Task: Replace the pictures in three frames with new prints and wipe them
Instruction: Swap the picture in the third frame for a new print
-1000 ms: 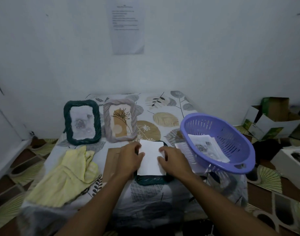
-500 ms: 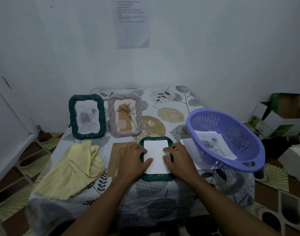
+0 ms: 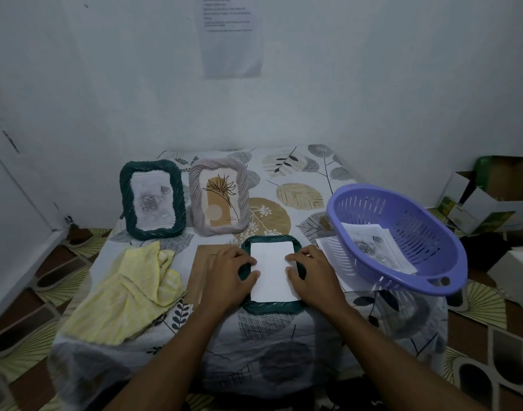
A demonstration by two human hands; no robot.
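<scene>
A dark green frame (image 3: 270,307) lies face down on the table in front of me, with a white print (image 3: 272,271) laid blank side up in its opening. My left hand (image 3: 227,275) presses the print's left edge with its thumb and rests over the frame's left rim. My right hand (image 3: 312,277) presses the print's right edge the same way. A second dark green frame (image 3: 152,200) with a grey rose picture and a grey frame (image 3: 218,197) with a tan plant picture stand upright behind. A brown backing board (image 3: 199,274) lies partly under my left hand.
A yellow cloth (image 3: 129,292) lies crumpled at the table's left. A purple basket (image 3: 402,241) at the right holds loose prints (image 3: 372,247), with more paper (image 3: 331,247) under it. Cardboard boxes (image 3: 485,197) sit on the floor at the right. The wall is close behind.
The print, held tilted above the frame a second ago, now lies flat in the frame's opening. Both hands have come down onto its side edges. The camera has tipped down slightly.
</scene>
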